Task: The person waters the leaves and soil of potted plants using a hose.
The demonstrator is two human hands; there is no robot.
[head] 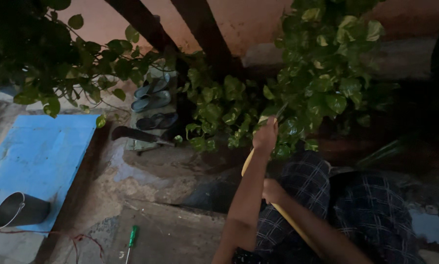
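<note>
In the head view, the left hand [265, 137] is closed around the upper part of a long yellow stick [283, 215], with the fist raised up against the leaves of a climbing plant [322, 73]; the forearm runs straight up from the bottom edge of the picture, almost fully stretched. Something thin and grey sticks out above that fist into the leaves, too dim to name. The right hand [272, 190] sits lower, closed around the same stick near its middle, just beside the left forearm, with its arm coming in from the lower right at a slant. The stick runs slanted from beside the person's checked trousers [356, 205] up to the plant, so it is off the floor and held by both hands. On the concrete floor [151, 195], well apart from the hands, a green-handled screwdriver [131, 240] lies near the bottom edge, and a dark bucket [20, 210] lies tipped on the lower corner of a blue board [38, 151] at the left. Beyond them a rack holds grey-blue sandals [152, 95] and a darker pair below, next to a dark wooden post [204, 29] rising before a pinkish wall [248, 19].
</note>
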